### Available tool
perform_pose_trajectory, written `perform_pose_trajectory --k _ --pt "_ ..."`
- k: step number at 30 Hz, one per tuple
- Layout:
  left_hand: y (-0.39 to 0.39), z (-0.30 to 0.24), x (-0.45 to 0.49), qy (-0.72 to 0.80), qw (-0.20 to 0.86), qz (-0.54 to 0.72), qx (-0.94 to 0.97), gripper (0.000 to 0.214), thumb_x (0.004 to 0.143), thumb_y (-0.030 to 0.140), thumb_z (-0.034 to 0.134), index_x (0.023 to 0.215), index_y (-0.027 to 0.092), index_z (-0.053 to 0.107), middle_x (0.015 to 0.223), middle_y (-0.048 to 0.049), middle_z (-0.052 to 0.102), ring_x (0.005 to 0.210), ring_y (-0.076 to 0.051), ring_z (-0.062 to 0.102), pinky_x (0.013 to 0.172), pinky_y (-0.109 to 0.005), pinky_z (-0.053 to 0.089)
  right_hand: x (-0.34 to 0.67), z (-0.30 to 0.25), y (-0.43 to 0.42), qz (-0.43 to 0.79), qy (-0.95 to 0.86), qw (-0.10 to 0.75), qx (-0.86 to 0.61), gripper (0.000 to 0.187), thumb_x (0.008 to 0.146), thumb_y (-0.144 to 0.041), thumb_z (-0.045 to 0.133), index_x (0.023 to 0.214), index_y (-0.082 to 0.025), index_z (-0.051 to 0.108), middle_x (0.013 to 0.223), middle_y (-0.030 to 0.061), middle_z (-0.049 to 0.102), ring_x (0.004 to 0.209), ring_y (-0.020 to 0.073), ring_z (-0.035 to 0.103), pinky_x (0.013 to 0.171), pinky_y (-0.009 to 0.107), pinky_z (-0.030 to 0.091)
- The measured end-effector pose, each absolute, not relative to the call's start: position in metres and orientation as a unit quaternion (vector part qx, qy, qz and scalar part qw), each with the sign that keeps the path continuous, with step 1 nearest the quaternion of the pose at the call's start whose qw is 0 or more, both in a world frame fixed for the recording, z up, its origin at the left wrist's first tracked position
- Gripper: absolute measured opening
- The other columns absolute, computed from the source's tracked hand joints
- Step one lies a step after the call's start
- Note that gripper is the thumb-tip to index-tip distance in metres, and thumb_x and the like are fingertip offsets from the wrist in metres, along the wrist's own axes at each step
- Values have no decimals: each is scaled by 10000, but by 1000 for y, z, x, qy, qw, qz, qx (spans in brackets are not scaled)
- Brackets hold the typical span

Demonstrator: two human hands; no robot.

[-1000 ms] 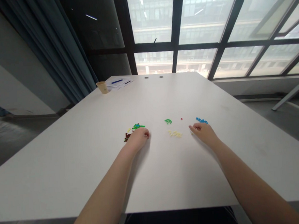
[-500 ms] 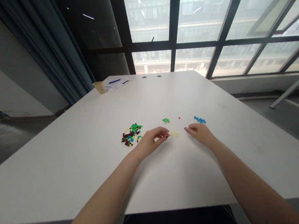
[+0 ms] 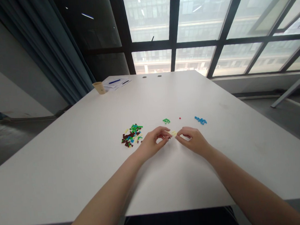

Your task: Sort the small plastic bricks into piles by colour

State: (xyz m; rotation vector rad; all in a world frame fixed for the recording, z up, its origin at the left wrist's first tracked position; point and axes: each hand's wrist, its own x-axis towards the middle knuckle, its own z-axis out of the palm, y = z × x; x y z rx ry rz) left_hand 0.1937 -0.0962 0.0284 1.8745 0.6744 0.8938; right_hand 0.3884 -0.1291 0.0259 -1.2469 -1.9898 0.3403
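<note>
My left hand (image 3: pixel 155 140) is closed in a pinch, with a tiny dark brown piece (image 3: pixel 169 138) at its fingertips. Facing it from the right, my right hand (image 3: pixel 191 140) has thumb and forefinger together at the edge of a small group of pale yellow pieces (image 3: pixel 174 133). Whether a piece is between those fingers is too small to tell. Left of my left hand lies a mixed pile of small brown, green, blue and yellow pieces (image 3: pixel 131 136). Beyond the hands are green pieces (image 3: pixel 166 120), a single red piece (image 3: pixel 180 118) and blue pieces (image 3: pixel 200 120).
On the white table (image 3: pixel 149 102), a paper cup (image 3: pixel 99 88) stands at the far left edge. Beside it are paper sheets (image 3: pixel 119 83) with a blue pen (image 3: pixel 114 81) on them. Two dark discs lie near the far edge, before the windows.
My right hand has moved left from beside the blue pieces to the yellow group, close to my left hand. My left hand has barely shifted, still with the brown piece.
</note>
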Motion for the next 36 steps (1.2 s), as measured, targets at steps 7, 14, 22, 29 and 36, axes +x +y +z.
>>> perform_pose_trajectory --k 7,14,22,29,36 --pt "-98 31 195 279 471 356 758 277 778 235 553 1041 175 493 889 -64 604 785 -115 575 754 -287 485 374 19 -133 131 -764 415 -476 126 772 -266 557 797 -202 663 621 -4 544 545 101 447 557 233 363" --pt "-97 28 195 270 475 368 752 288 779 227 550 1055 178 484 886 -57 570 749 -101 556 742 -272 483 369 17 -133 123 -756 430 -478 129 780 -247 552 785 -202 674 608 -2 545 555 106 457 571 239 377" --pt "-91 24 193 336 388 366 776 254 775 228 531 1024 187 500 862 -43 583 785 -120 567 730 -261 474 375 28 -136 96 -732 466 -487 143 782 -265 563 811 -200 688 638 14 613 561 115 474 571 251 393" --pt "-71 18 165 486 164 256 819 151 743 248 522 871 195 582 886 -53 552 844 -196 537 805 -358 423 441 45 -126 -14 -662 436 -609 216 771 -345 561 810 -190 707 609 25 586 537 122 458 548 259 358" --pt "-59 13 140 602 157 49 782 262 647 261 614 894 175 601 981 -83 508 905 -229 522 811 -330 402 529 14 -109 90 -555 159 -811 172 642 -347 658 690 -193 717 610 28 600 535 130 502 508 246 327"
